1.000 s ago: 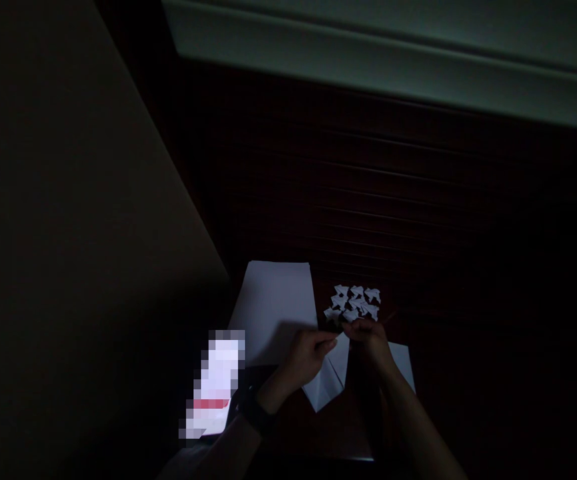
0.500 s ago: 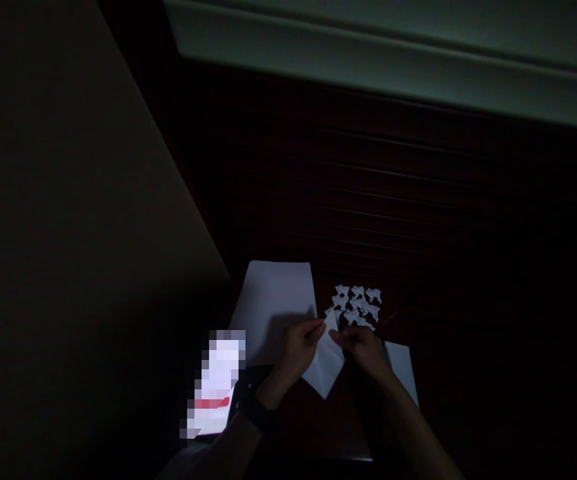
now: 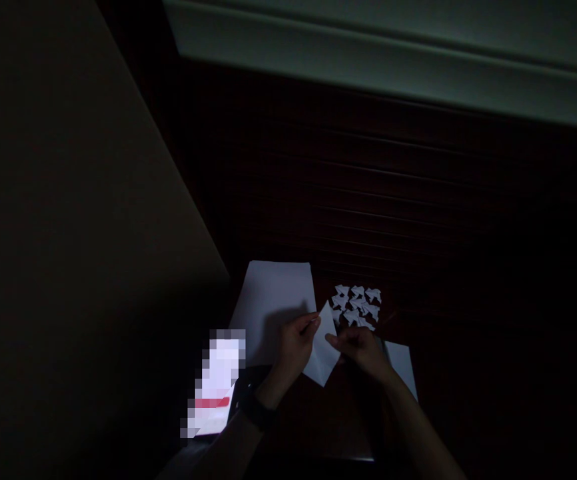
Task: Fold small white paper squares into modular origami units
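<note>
A creased white sheet of paper is held up between my two hands, one corner pointing away from me and one toward me. My left hand pinches its left edge near the far corner. On the right edge, my right hand grips the sheet with the thumb lying on its face. Several small folded paper figures lie in rows just beyond my right hand. A stack of white paper rests beyond my left hand, partly in shadow.
A lit screen, partly blurred out, stands at the left beside my forearm. Another white sheet lies right of my right wrist. A pale wall rises on the left. The dark table has a front edge near me.
The held sheet has shifted slightly away from me and tilted, its far corner higher in view. My left hand has moved a little left and away from the sheet's middle.
</note>
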The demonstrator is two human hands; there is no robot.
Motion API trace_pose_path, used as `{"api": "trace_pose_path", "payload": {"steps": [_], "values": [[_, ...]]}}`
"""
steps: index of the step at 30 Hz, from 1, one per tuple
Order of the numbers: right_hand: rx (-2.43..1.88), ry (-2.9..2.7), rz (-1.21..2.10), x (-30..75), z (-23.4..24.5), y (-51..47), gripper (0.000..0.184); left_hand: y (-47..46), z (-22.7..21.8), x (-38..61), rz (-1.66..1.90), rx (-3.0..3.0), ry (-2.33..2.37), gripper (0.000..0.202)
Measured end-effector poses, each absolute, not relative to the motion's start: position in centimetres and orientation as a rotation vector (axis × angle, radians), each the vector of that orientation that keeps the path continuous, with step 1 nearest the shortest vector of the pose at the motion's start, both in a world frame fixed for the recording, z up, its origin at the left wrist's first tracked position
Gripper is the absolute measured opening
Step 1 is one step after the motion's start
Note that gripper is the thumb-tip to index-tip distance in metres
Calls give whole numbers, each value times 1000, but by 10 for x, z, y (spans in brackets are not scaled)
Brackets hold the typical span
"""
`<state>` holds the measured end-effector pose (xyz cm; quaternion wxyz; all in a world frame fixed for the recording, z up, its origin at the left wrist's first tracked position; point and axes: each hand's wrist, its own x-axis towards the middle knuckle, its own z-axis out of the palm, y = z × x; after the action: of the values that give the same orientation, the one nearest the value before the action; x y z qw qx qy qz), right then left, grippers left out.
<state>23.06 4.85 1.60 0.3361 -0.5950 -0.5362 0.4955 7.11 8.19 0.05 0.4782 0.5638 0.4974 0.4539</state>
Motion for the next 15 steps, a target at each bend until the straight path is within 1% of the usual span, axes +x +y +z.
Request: {"api": "trace_pose_path", "payload": {"steps": [6,10,15], "values": [[-1543,-1313,1258,228,20,47,39,81,5,71,1102,1383,1194,28],[-1493,-1347,1204,226,22,48,40,81,9,72,1092,1361,1165,27],[-1531,-1446,1099,229,16,49,41,84,7,69,1022,1280,1129,31]]}}
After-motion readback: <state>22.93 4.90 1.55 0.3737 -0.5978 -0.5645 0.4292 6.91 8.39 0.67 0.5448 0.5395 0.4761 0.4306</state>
